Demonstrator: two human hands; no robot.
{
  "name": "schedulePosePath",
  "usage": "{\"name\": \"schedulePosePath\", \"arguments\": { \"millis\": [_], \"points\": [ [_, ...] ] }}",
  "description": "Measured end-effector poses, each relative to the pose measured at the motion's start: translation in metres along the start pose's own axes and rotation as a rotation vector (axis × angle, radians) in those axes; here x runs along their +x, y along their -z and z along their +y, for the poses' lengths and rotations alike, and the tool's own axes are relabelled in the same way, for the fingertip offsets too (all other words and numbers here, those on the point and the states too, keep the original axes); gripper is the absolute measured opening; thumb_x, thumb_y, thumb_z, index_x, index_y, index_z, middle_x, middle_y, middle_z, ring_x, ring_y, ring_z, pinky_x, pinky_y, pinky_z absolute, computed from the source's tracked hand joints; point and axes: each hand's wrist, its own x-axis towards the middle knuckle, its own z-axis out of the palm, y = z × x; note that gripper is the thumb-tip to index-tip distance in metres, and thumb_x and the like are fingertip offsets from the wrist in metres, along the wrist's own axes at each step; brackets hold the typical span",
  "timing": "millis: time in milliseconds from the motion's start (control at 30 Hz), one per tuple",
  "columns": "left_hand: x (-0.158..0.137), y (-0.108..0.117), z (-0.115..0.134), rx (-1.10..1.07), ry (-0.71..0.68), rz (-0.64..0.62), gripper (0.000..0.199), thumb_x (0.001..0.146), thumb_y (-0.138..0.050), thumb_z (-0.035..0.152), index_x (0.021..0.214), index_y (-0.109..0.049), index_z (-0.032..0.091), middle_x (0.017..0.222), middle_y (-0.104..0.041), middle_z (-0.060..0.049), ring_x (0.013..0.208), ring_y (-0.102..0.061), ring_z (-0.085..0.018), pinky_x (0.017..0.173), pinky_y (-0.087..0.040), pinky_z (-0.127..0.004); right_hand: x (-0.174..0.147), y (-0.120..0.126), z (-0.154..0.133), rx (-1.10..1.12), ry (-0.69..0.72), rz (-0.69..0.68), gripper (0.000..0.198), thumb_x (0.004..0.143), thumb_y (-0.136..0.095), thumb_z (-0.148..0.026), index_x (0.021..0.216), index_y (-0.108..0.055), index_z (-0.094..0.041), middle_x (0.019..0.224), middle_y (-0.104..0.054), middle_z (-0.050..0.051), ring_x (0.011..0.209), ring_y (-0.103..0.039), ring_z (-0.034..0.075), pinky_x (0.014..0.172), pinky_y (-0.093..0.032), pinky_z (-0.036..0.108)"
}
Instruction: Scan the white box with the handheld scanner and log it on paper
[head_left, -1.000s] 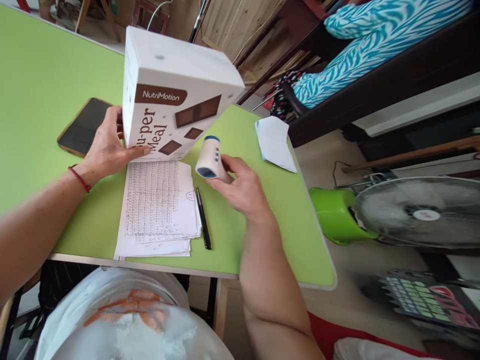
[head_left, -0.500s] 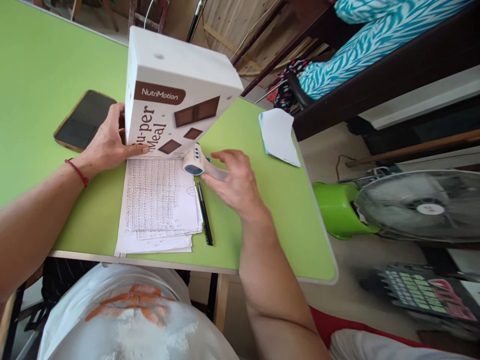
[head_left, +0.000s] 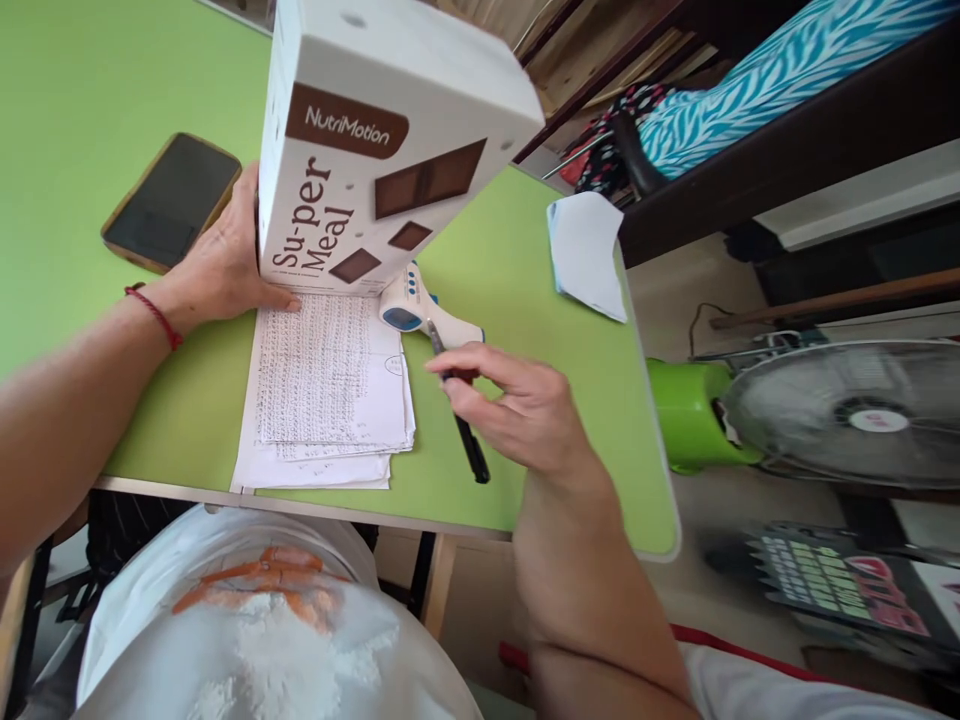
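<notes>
A white box with brown "NutriMotion Su-per Meal" print (head_left: 442, 120) stands on the table, its lower left edge gripped by my left hand (head_left: 229, 255). The thumb rests over the written sheets at the front. My right hand (head_left: 517, 405) pinches a black pen (head_left: 465, 435), raised above the table with its tip up and left. Beside the box's lower front corner lies a white and blue infrared thermometer (head_left: 424, 312), just beyond the pen's tip. Stacked sheets of handwriting (head_left: 322, 390) lie before the box, partly under it.
A phone (head_left: 176, 195) lies left of the box on the green table (head_left: 592, 440). Folded white paper (head_left: 589, 250) sits near the right edge. Past that edge are a green bin (head_left: 690, 415) and a fan (head_left: 840, 415).
My right hand has left the thermometer and picked up the pen from beside the sheets. My left hand stays on the box, its thumb now lower. The view has shifted.
</notes>
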Motion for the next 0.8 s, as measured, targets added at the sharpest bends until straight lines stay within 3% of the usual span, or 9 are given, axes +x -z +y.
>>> {"name": "schedulePosePath", "arguments": {
  "millis": [133,233,367,467,567,667,800],
  "points": [
    [0.0,0.0,0.003,0.028,-0.009,-0.016,0.122,0.042,-0.099,0.044,0.142,-0.035,0.017,0.155,-0.033,-0.007,0.148,-0.023,-0.035,0.125,-0.016,-0.042,-0.003,-0.015,-0.004,0.545,-0.027,0.126,0.021,0.08,-0.066,-0.042,0.097,-0.07,-0.031,0.075,-0.062,0.0,0.066,-0.058,0.017,0.063,-0.054,0.037],
    [0.0,0.001,0.003,0.015,-0.006,-0.016,0.126,0.041,-0.1,0.039,0.145,-0.032,0.016,0.154,-0.035,-0.006,0.147,-0.025,-0.034,0.125,-0.018,-0.041,-0.006,-0.032,-0.009,0.617,-0.091,0.199,0.038,0.066,-0.08,-0.055,0.089,-0.062,-0.032,0.068,-0.053,-0.004,0.06,-0.053,0.015,0.064,-0.055,0.037],
    [0.001,0.001,0.001,0.071,-0.03,-0.05,0.133,0.046,-0.099,0.039,0.151,-0.021,0.015,0.157,-0.03,-0.006,0.149,-0.021,-0.031,0.127,-0.014,-0.039,-0.015,-0.049,-0.008,0.687,-0.166,0.204,0.034,0.081,-0.064,-0.061,0.081,-0.063,-0.026,0.058,-0.051,-0.003,0.052,-0.049,0.014,0.052,-0.048,0.033],
    [0.002,0.001,0.002,0.049,-0.009,-0.032,0.13,0.043,-0.1,0.037,0.148,-0.027,0.017,0.156,-0.032,-0.006,0.148,-0.022,-0.033,0.127,-0.013,-0.041,-0.019,-0.056,-0.002,0.669,-0.273,0.121,0.033,0.086,-0.056,-0.052,0.091,-0.071,-0.023,0.066,-0.063,0.001,0.059,-0.058,0.016,0.056,-0.05,0.035],
    [0.001,0.001,0.004,0.023,-0.01,-0.018,0.123,0.041,-0.101,0.035,0.144,-0.034,0.019,0.155,-0.034,-0.006,0.147,-0.023,-0.034,0.127,-0.013,-0.042,-0.018,-0.061,0.0,0.527,-0.313,0.141,0.017,0.078,-0.062,-0.037,0.082,-0.07,-0.022,0.062,-0.062,-0.001,0.054,-0.055,0.014,0.051,-0.045,0.031],
    [0.001,0.0,0.007,0.008,-0.006,0.002,0.118,0.039,-0.101,0.036,0.139,-0.039,0.019,0.155,-0.034,-0.004,0.147,-0.024,-0.034,0.128,-0.013,-0.041,-0.016,-0.066,-0.003,0.355,-0.28,0.217,0.005,0.067,-0.065,-0.027,0.068,-0.061,-0.024,0.055,-0.058,-0.004,0.048,-0.047,0.011,0.045,-0.038,0.028],
    [0.001,0.0,0.005,0.028,-0.026,-0.021,0.119,0.044,-0.099,0.038,0.143,-0.034,0.021,0.156,-0.032,-0.003,0.147,-0.023,-0.034,0.128,-0.013,-0.041,-0.016,-0.071,-0.005,0.288,-0.169,0.252,0.009,0.067,-0.062,-0.022,0.064,-0.054,-0.025,0.054,-0.056,-0.005,0.048,-0.047,0.011,0.047,-0.039,0.027]
  ]
}}
